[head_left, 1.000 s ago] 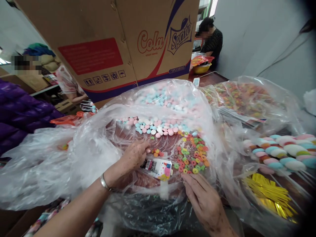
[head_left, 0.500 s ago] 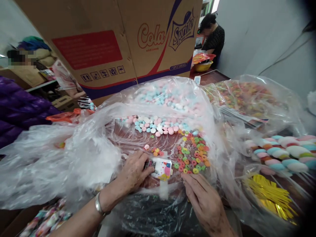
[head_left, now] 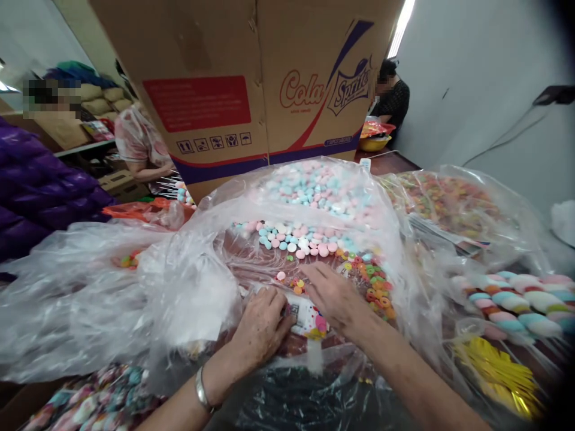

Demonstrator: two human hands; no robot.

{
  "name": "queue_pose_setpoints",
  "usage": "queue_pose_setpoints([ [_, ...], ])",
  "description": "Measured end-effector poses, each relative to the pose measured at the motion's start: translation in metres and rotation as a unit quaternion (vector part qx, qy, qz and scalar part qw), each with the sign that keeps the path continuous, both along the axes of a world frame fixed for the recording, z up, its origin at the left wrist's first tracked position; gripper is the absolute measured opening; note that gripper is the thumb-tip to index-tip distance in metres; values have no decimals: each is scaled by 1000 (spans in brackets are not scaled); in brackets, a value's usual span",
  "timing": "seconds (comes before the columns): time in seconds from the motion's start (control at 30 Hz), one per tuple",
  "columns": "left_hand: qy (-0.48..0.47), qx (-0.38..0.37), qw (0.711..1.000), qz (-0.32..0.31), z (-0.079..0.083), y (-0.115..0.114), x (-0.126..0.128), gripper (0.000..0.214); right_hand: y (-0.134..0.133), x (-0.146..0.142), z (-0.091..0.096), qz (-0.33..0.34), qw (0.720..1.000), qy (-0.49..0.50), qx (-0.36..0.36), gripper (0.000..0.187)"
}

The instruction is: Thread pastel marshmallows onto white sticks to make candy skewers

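A small white printed packet (head_left: 306, 318) lies on the dark surface inside an opened clear plastic bag (head_left: 188, 281). My left hand (head_left: 262, 326) rests on the packet's left end with its fingers curled down on it. My right hand (head_left: 335, 293) reaches across the packet, fingers stretched out flat, the tips by a few loose small candies (head_left: 291, 285). A heap of colourful ring candies (head_left: 376, 281) lies just right of that hand. Pastel pink, blue and white round candies (head_left: 299, 240) lie in a band beyond both hands.
A large cardboard box marked Cola and Sprite (head_left: 269, 90) stands behind the bag. To the right are a bag of colourful sweets (head_left: 449, 203), pastel marshmallow skewers (head_left: 516, 293) and gold twist ties (head_left: 498, 374). A person (head_left: 394, 96) works at the back; a purple jacket (head_left: 36, 191) is at left.
My right hand has moved from the near edge forward and left, over the packet toward the loose candies. My left hand, earlier forward by the loose candies, drew back onto the packet's left end. The view has shifted slightly.
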State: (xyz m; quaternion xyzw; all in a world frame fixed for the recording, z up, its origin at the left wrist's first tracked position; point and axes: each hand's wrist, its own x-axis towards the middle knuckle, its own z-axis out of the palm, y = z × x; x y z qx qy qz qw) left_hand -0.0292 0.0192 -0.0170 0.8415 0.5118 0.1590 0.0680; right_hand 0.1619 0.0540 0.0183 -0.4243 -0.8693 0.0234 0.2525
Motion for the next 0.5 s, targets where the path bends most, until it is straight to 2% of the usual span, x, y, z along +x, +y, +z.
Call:
queue_pose_setpoints([
  [0.1,-8,2,1000,3,-1,0,0,11,33,-28,-11,66,992,-105,13,28],
  [0.2,6,11,1000,9,-5,0,0,12,52,-39,-27,124,977,-172,19,25],
  [0.33,11,3,1000,11,-9,-1,-1,14,56,-37,-40,161,968,-184,47,23],
  [0.5,-12,-24,1000,13,-5,-2,-1,12,51,-28,-41,133,977,-148,78,13],
])
